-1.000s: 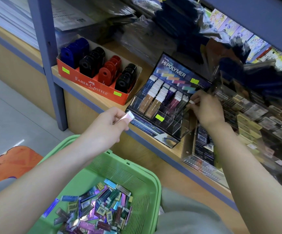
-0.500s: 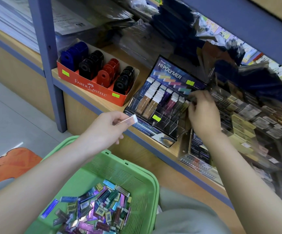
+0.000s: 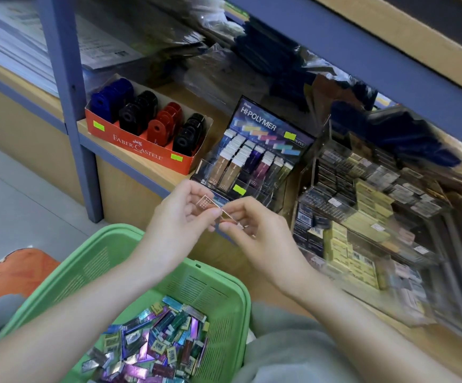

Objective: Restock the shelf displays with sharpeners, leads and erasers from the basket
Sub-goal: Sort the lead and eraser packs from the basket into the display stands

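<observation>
**A thin pack held by two pinches**

Head view. Both hands meet in the middle of the picture. The left hand [image 3: 178, 217] pinches one end of a slim pinkish pack [image 3: 207, 203] with thumb and fingertips. The right hand [image 3: 257, 236] pinches the other end, with its fingers curled.

The pack hangs in the air in front of the shelf edge. From it, the display [image 3: 268, 128] stands at 1 o'clock, the basket [image 3: 218, 275] at 7 o'clock and the sharpener box [image 3: 141, 150] at 11 o'clock.

My worry is that the pack is small and looks smooth. If one pinch opens too early, it may slip and fall beside the basket. The display slots look narrow, so a tilted pack could jam or knock its neighbours.
</observation>
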Motion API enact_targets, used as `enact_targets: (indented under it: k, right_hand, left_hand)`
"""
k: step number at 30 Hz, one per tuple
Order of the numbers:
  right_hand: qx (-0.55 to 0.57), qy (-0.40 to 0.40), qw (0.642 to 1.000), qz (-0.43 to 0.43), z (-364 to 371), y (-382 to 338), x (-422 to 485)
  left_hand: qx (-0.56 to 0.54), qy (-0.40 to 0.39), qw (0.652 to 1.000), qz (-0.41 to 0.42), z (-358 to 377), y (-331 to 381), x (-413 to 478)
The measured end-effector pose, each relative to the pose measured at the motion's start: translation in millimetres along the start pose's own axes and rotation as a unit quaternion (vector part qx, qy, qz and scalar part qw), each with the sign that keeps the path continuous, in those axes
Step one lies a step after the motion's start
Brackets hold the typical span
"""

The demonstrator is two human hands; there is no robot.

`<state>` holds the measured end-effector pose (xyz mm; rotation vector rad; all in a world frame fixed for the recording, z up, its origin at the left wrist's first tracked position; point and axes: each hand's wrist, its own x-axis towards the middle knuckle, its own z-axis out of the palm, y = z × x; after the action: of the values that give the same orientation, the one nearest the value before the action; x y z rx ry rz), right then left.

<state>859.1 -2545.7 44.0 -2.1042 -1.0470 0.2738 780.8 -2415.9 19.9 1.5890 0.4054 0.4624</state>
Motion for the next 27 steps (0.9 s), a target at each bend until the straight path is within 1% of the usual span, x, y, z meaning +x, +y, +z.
enact_targets:
  k: [3, 5, 7, 8, 9, 11, 14, 17, 21, 24, 27]
  right_hand:
    - [0.066, 0.023, 0.997, 0.031, -4, -1, -3]
    - [0.100, 0.055, 0.992, 0.051, -12, -2, -4]
    - [0.142, 0.111, 0.981, 0.072, -26, -1, -3]
    - [0.146, 0.140, 0.976, 0.078, -36, 2, -1]
    - [0.125, 0.167, 0.975, 0.078, -46, 7, 2]
    - [0.044, 0.210, 0.974, 0.065, -64, 21, 11]
    - [-0.078, 0.249, 0.964, 0.043, -84, 44, 32]
    - [-0.177, 0.229, 0.957, 0.022, -95, 62, 51]
    - [-0.228, 0.180, 0.957, 0.030, -98, 75, 72]
    - [-0.254, 0.140, 0.957, 0.025, -99, 80, 85]
    - [-0.295, 0.087, 0.951, 0.040, -99, 85, 94]
  left_hand:
    - [0.004, 0.025, 0.999, 0.041, 9, 2, -7]
    - [0.070, 0.033, 0.993, 0.091, 9, 4, -5]
    - [0.161, 0.015, 0.977, 0.138, 8, 9, 4]
    - [0.203, 0.000, 0.968, 0.149, 8, 11, 10]
    - [0.239, -0.012, 0.959, 0.153, 8, 13, 17]
    - [0.294, -0.022, 0.942, 0.162, 9, 17, 34]
    - [0.357, -0.023, 0.914, 0.192, 16, 19, 57]
    - [0.404, -0.025, 0.892, 0.204, 23, 12, 71]
    - [0.449, -0.033, 0.866, 0.216, 27, 2, 78]
    - [0.449, -0.025, 0.865, 0.225, 28, -1, 81]
    - [0.451, -0.023, 0.860, 0.237, 30, -6, 82]
